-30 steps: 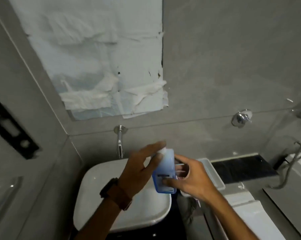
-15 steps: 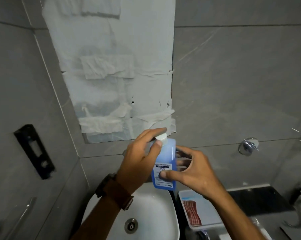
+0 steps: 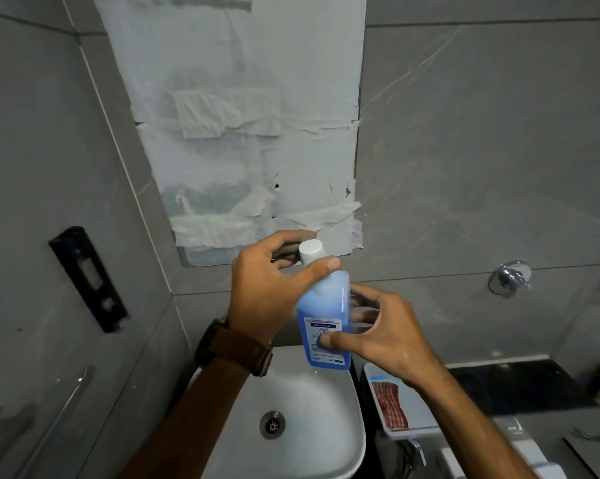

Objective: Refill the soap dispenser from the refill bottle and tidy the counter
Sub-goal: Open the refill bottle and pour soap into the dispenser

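Note:
A blue refill bottle (image 3: 326, 316) with a white cap (image 3: 311, 250) and a white label is held upright above the sink. My right hand (image 3: 384, 335) grips its lower body, thumb on the label and fingers behind. My left hand (image 3: 270, 288), with a brown watch strap on the wrist, curls around the neck just under the cap, thumb in front and fingers behind. No soap dispenser is visible.
A white basin (image 3: 312, 426) with a metal drain lies below. To its right a white tray (image 3: 371, 375) holds a red checked cloth (image 3: 390, 406) on a dark counter (image 3: 519, 385). A paper-covered mirror (image 3: 243, 133), a black wall bracket (image 3: 87, 278) and a chrome valve (image 3: 509, 280) are on the walls.
The view has tilted up and the bottle has been raised. My left hand has moved from the bottle's side to curl around its neck below the cap.

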`<state>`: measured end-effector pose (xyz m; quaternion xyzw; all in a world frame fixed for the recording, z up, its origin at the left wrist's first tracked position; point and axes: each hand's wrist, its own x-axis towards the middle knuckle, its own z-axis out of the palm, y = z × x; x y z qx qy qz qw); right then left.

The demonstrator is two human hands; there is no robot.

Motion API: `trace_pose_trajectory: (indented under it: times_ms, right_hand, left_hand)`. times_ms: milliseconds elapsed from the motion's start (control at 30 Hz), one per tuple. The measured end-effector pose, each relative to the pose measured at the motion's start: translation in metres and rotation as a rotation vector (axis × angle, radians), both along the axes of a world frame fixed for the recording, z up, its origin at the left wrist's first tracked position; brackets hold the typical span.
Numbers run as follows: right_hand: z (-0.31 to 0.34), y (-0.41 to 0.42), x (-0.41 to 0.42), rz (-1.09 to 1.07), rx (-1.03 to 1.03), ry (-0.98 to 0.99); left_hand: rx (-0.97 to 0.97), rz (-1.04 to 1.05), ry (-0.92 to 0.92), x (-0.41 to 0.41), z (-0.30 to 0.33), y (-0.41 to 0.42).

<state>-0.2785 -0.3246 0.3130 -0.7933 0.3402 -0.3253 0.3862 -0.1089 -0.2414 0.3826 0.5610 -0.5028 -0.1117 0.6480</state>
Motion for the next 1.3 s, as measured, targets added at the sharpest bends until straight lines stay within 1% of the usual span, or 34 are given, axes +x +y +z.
trace_pose_trajectory:
  times_ms: [100, 167, 200, 267, 333, 433, 567, 633, 733, 900, 1000, 1300]
  right_hand:
    - [-0.021, 0.006, -0.004, -0.005, 0.027, 0.0]
    - [-0.045, 0.009, -0.01, -0.009, 0.061, 0.026]
    - [-0.051, 0.011, -0.012, -0.011, 0.082, 0.021]
    - [-0.063, 0.011, -0.018, -0.035, 0.126, -0.002]
    - [-0.081, 0.012, -0.023, -0.038, 0.156, 0.004]
    - [-0.126, 0.023, -0.037, -0.037, 0.214, 0.049]
    - [-0.188, 0.043, -0.058, -0.04, 0.382, 0.085]
    - [-0.218, 0.052, -0.067, -0.055, 0.468, 0.102]
    - [-0.258, 0.067, -0.076, -0.064, 0.561, 0.118]
    - [-0.325, 0.08, -0.089, -0.085, 0.645, 0.168]
    - [-0.355, 0.082, -0.091, -0.073, 0.651, 0.19]
    - [-0.384, 0.078, -0.079, -0.079, 0.597, 0.194]
  left_hand:
    - [-0.009, 0.015, 0.04, 0.005, -0.012, 0.01]
    - [0.047, 0.029, 0.097, 0.009, -0.043, 0.014]
    - [0.061, 0.052, 0.1, 0.012, -0.057, 0.019]
    - [0.131, 0.116, 0.04, 0.021, -0.087, 0.029]
    - [0.264, 0.134, 0.038, 0.025, -0.13, 0.041]
    - [0.453, 0.17, 0.064, 0.017, -0.218, 0.068]
    - [0.698, 0.18, 0.034, 0.0, -0.326, 0.108]
    - [0.822, 0.156, 0.057, -0.004, -0.368, 0.122]
    - [0.949, 0.151, 0.008, -0.009, -0.418, 0.133]
    - [1.089, 0.197, -0.028, -0.008, -0.463, 0.127]
    - [1.119, 0.216, -0.048, -0.007, -0.477, 0.124]
    - [1.167, 0.223, -0.139, -0.006, -0.5, 0.124]
